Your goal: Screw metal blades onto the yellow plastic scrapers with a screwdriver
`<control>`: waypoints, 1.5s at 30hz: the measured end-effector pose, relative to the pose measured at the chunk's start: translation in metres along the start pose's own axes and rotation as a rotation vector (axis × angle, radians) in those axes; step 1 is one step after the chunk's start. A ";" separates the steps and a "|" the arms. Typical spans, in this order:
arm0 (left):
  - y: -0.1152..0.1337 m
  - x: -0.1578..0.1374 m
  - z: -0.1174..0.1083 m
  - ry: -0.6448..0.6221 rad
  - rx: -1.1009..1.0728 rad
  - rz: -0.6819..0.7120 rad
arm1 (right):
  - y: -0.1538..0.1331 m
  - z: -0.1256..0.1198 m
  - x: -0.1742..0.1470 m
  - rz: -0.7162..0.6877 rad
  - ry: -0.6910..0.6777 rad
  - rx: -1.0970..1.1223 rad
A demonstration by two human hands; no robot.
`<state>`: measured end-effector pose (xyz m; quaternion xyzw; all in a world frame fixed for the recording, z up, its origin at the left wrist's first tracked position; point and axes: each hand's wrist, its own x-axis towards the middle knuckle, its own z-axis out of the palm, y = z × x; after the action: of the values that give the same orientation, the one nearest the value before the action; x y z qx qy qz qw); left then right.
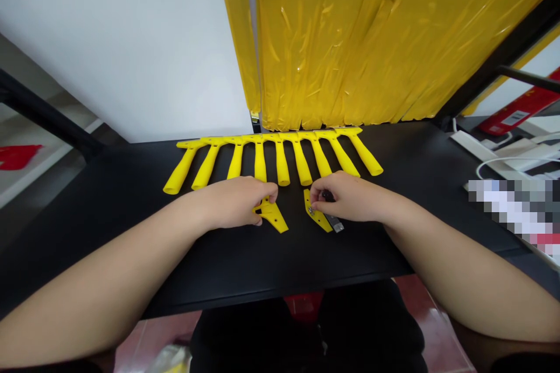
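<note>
My left hand (238,201) is closed around a yellow plastic piece (275,218), whose flat pointed end with small holes sticks out past the fingers. Its other end is hidden under the hand. To the right, my right hand (335,195) has its thumb and fingers pinched at a small metal fastener (310,210) on a flat yellow plate (321,221) with holes. A dark grey strip (336,224) with a shiny tip lies along that plate. Something black shows within the curled right fingers; its kind is unclear.
Several yellow plastic handles (282,166) with wide flat heads lie in a row along the back of the black table (262,268). Behind stand a white panel (131,41) and yellow plastic-wrapped stock (350,41). White cables and power strips (494,154) sit at the right.
</note>
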<state>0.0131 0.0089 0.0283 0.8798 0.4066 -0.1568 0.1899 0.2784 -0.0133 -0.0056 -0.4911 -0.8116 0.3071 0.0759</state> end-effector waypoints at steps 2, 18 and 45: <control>0.000 0.000 -0.001 -0.004 -0.006 -0.002 | 0.001 -0.006 -0.003 -0.004 0.008 0.032; -0.005 -0.001 0.001 0.006 0.011 0.046 | -0.022 0.080 -0.059 0.039 0.519 -0.256; -0.028 -0.039 0.053 0.351 -0.353 -0.107 | 0.124 0.020 -0.133 0.370 0.632 -0.528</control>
<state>-0.0395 -0.0241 -0.0076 0.8241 0.5003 0.0617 0.2585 0.4306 -0.0934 -0.0687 -0.7002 -0.6977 -0.0672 0.1357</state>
